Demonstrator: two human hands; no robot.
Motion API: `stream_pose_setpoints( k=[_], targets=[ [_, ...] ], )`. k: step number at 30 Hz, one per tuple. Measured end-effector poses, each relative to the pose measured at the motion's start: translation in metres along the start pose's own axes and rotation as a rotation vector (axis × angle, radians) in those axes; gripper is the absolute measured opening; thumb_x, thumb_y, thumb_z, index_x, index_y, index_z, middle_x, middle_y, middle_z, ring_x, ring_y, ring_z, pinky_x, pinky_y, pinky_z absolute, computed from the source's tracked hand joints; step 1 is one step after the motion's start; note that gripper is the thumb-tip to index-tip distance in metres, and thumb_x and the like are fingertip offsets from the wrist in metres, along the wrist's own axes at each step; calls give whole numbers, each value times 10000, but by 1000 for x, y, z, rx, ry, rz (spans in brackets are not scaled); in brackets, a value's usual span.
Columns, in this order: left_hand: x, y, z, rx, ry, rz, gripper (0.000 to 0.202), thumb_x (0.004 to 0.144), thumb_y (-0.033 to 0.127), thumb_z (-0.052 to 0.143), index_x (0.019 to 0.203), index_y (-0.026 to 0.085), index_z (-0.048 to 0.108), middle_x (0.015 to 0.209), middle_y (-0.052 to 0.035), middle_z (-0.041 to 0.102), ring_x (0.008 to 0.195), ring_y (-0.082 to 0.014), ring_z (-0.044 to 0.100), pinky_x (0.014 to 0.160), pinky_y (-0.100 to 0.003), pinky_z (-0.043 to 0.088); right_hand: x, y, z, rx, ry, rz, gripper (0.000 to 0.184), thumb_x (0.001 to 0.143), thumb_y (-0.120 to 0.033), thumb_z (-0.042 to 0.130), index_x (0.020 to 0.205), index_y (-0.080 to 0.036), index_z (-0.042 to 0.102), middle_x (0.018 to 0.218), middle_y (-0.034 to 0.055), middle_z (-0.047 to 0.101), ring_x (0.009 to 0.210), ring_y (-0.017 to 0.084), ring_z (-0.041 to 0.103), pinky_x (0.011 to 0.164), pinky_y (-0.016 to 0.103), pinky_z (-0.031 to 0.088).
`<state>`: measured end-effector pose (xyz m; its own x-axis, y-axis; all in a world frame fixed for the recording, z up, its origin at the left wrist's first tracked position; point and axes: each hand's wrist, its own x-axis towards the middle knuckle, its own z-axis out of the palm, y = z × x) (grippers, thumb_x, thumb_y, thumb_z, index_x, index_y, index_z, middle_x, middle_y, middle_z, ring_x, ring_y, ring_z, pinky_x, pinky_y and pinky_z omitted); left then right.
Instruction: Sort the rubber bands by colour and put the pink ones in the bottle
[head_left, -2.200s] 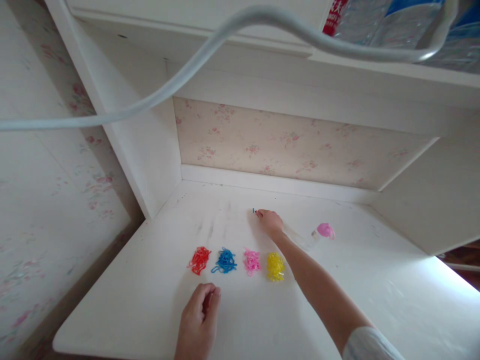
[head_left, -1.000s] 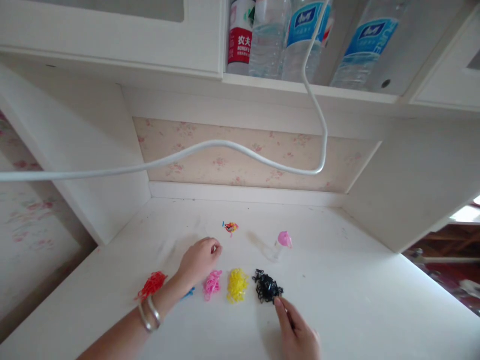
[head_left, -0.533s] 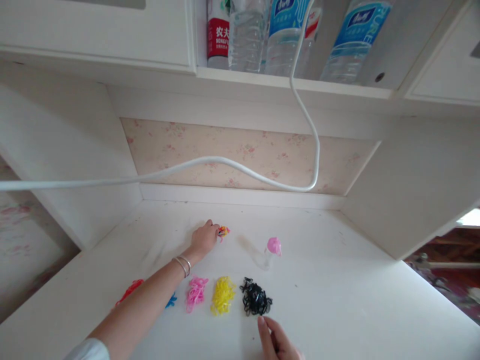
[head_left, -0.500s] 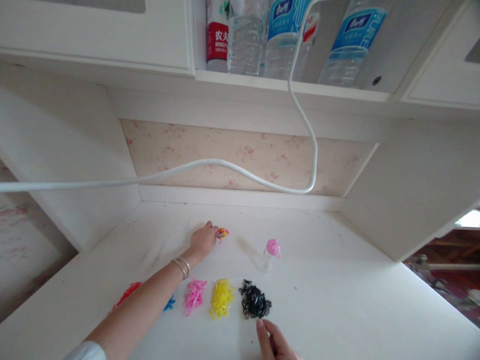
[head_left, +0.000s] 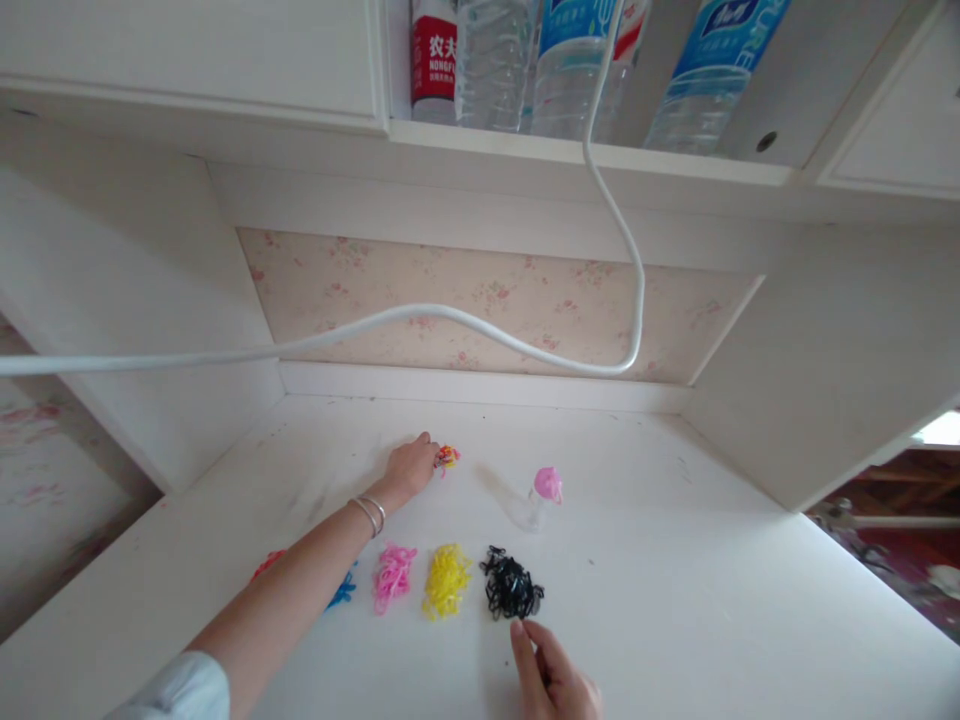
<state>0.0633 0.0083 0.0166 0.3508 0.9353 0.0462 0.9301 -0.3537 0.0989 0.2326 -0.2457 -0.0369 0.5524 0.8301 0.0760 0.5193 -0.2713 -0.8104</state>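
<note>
At the back of the white desk my left hand (head_left: 411,466) has its fingers closed at a small mixed cluster of red and yellow rubber bands (head_left: 448,457). My right hand (head_left: 553,668) is at the front, thumb and forefinger pinched together just below a pile of black rubber bands (head_left: 511,584); whatever lies between the fingertips is too small to make out. Left of the black pile lie yellow rubber bands (head_left: 447,580), pink rubber bands (head_left: 393,577) and blue rubber bands (head_left: 343,588). My left forearm partly covers the blue pile and the red rubber bands (head_left: 268,563).
A small clear container with a pink top (head_left: 548,485) stands right of centre on the desk (head_left: 675,600). Across the view hangs a white cable (head_left: 450,312). An overhead shelf (head_left: 600,160) holds several bottles (head_left: 491,70). White side panels flank the desk.
The camera view has shifted slightly, and the left forearm shows more of the blue pile. My left hand stays at the mixed cluster; my right hand keeps its pinch beside the black pile.
</note>
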Motion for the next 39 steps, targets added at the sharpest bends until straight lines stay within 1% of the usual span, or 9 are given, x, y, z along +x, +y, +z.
stream_pose_setpoints(
  k=[6, 10, 14, 21, 27, 32, 34, 36, 39],
  targets=[
    [-10, -4, 1, -12, 43, 23, 288, 937, 262, 342, 1013, 223, 617, 1040, -68, 547, 891, -184, 610, 722, -285, 448, 1, -1, 2, -11, 6, -30, 676, 751, -781, 307, 715, -230, 696, 399, -37, 450, 368, 108, 427, 405, 202, 320],
    [-16, -20, -2, -7, 74, -6, 304, 949, 230, 288, 1036, 199, 578, 1063, -76, 532, 883, -185, 603, 720, -298, 444, 1, -3, 0, -10, -31, -25, 656, 762, -767, 313, 718, -233, 692, 399, -44, 431, 370, 104, 415, 410, 201, 308],
    [-18, -34, -4, -3, 66, -21, 298, 952, 246, 294, 1003, 200, 584, 1049, -67, 531, 853, -169, 604, 723, -291, 439, 0, -5, -3, -27, -79, -5, 640, 754, -771, 330, 741, -245, 694, 408, -48, 433, 386, 109, 425, 422, 203, 314],
    [-9, -24, -2, -38, 30, 82, 279, 943, 292, 348, 1092, 278, 584, 1110, -44, 502, 924, -167, 591, 723, -265, 437, -2, -10, -4, -26, -73, -9, 648, 749, -777, 322, 741, -249, 698, 415, -41, 454, 386, 112, 431, 417, 207, 319],
    [2, -21, -1, -57, -13, 101, 273, 927, 272, 373, 1036, 259, 623, 1103, -54, 490, 897, -170, 598, 745, -281, 440, -1, -11, -7, -35, -86, -26, 634, 762, -758, 335, 744, -240, 700, 422, -40, 454, 399, 113, 429, 428, 202, 330],
    [4, -25, 0, -72, -43, 82, 322, 941, 354, 349, 1031, 209, 622, 1113, -73, 499, 911, -168, 597, 778, -286, 440, 1, -10, -11, -60, -179, -35, 606, 782, -726, 352, 792, -231, 702, 445, -37, 479, 419, 114, 440, 442, 194, 342],
    [4, -28, 0, -82, -55, 84, 295, 936, 354, 384, 1033, 204, 618, 1121, -73, 517, 926, -166, 595, 800, -292, 445, 0, -9, -12, -62, -194, -33, 592, 792, -713, 352, 803, -233, 699, 457, -37, 488, 431, 115, 453, 455, 191, 349],
    [4, -30, 0, -94, -67, 94, 257, 920, 342, 448, 1060, 189, 599, 1132, -69, 542, 943, -170, 590, 819, -326, 463, 0, -9, -12, -60, -193, -26, 579, 803, -700, 349, 816, -238, 697, 466, -37, 492, 439, 115, 459, 463, 189, 353],
    [4, -33, 0, -107, -72, 101, 282, 897, 335, 515, 1117, 165, 561, 1140, -69, 576, 959, -181, 585, 822, -390, 493, -1, -9, -11, -64, -193, -38, 569, 806, -689, 359, 825, -236, 704, 471, -31, 502, 449, 117, 474, 462, 186, 355]
  ],
)
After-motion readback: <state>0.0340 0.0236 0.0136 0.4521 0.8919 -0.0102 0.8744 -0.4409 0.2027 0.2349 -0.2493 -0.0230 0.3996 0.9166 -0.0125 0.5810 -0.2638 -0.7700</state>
